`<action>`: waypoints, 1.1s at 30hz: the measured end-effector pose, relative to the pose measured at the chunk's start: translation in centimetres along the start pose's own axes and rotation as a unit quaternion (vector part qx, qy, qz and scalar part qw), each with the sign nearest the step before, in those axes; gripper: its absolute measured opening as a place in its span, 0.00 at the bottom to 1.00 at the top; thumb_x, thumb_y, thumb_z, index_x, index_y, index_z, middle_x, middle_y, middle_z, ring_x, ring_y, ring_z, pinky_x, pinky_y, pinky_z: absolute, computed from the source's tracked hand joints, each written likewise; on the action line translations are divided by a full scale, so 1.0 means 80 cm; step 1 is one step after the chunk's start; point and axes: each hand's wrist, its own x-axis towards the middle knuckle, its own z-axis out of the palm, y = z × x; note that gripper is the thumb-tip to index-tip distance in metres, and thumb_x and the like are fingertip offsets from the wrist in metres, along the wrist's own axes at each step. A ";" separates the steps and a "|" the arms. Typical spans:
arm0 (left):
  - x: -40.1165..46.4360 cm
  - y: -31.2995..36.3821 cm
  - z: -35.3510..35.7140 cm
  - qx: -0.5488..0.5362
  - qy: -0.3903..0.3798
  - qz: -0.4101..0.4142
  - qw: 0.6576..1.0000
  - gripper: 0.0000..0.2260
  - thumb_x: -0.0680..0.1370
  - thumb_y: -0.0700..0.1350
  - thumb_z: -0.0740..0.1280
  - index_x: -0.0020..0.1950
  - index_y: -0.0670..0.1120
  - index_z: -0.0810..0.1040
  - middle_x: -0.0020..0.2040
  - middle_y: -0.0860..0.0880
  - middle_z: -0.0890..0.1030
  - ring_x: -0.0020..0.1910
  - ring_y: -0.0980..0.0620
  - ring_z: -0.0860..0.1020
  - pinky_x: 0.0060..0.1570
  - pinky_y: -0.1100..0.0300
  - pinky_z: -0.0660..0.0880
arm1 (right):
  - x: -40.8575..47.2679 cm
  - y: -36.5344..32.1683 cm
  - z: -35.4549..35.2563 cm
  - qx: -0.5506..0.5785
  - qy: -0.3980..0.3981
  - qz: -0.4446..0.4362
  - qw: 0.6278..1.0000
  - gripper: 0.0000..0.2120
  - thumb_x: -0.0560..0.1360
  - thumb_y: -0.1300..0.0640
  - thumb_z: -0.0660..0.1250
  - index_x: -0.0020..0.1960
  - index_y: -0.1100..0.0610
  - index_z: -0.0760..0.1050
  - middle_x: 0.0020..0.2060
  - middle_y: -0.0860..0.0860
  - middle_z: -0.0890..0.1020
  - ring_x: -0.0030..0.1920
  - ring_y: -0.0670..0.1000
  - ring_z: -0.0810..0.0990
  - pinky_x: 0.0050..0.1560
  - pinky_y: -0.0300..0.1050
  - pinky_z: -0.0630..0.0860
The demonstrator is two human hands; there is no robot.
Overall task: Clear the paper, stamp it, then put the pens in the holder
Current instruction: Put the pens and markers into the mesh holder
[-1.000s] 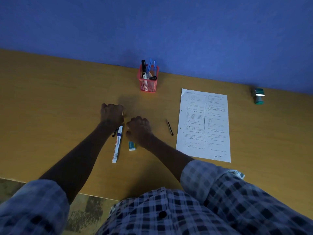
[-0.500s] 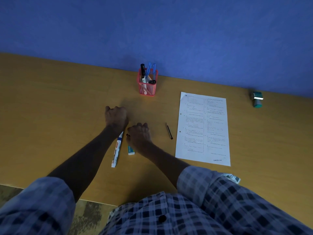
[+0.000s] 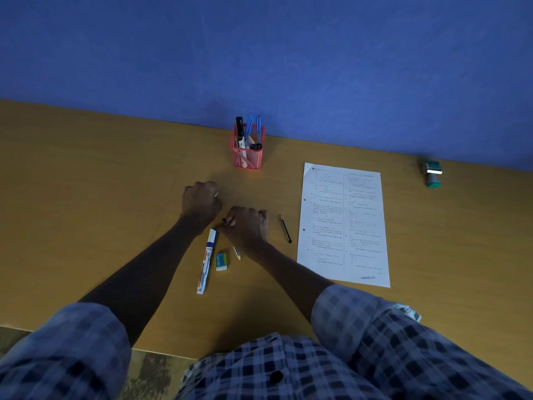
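**Loose pens left to gather, holder already crowded**

The desk (image 3: 86, 197) carries everything, and the red mesh holder (image 3: 247, 153) at its far edge, against the blue wall, serves as the landmark. The paper (image 3: 343, 223) lies nearer than the holder and to its right, bare of objects, with "CANCELLED" printed at its near corner. The stamp (image 3: 432, 174) stands well to the right of the holder, apart from the sheet.

In front of the holder, the left hand (image 3: 202, 202) is a curled fist; whether it holds anything cannot be told. Just beside it, the right hand (image 3: 246, 228) curls around a dark pen (image 3: 228, 220) whose end pokes out by the thumb. A whiteboard marker (image 3: 207, 262) lies nearer still, with a small eraser (image 3: 221, 261) and a pencil tip (image 3: 237, 253) beside it. A black pen (image 3: 285, 228) rests between the hands and the paper.

The holder looks light and already full, so pushing more pens in at an angle could tip it or catch on those inside. Gathering several at once risks dropping one.
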 end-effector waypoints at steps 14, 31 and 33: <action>0.058 0.049 -0.109 -0.366 0.236 0.025 0.900 0.09 0.72 0.37 0.70 0.51 0.38 0.84 0.42 0.49 0.83 0.39 0.59 0.79 0.43 0.71 0.75 | 0.048 -0.012 -0.115 0.184 0.233 -0.018 0.955 0.07 0.75 0.53 0.68 0.50 0.53 0.82 0.42 0.46 0.86 0.43 0.46 0.83 0.54 0.52 0.78; 0.128 0.093 -0.104 -0.387 0.251 0.114 0.880 0.04 0.71 0.38 0.67 0.44 0.40 0.80 0.37 0.51 0.79 0.35 0.67 0.77 0.40 0.71 0.75 | 0.156 0.002 -0.179 0.012 0.353 -0.104 0.930 0.06 0.76 0.55 0.65 0.50 0.53 0.79 0.41 0.44 0.84 0.44 0.48 0.81 0.56 0.48 0.65; 0.131 0.091 -0.098 -0.372 0.250 0.118 0.886 0.05 0.72 0.38 0.68 0.45 0.38 0.80 0.39 0.50 0.80 0.36 0.67 0.78 0.41 0.73 0.76 | 0.161 0.007 -0.174 0.003 0.349 -0.107 0.931 0.06 0.76 0.54 0.66 0.51 0.52 0.79 0.42 0.45 0.84 0.45 0.48 0.82 0.57 0.48 0.65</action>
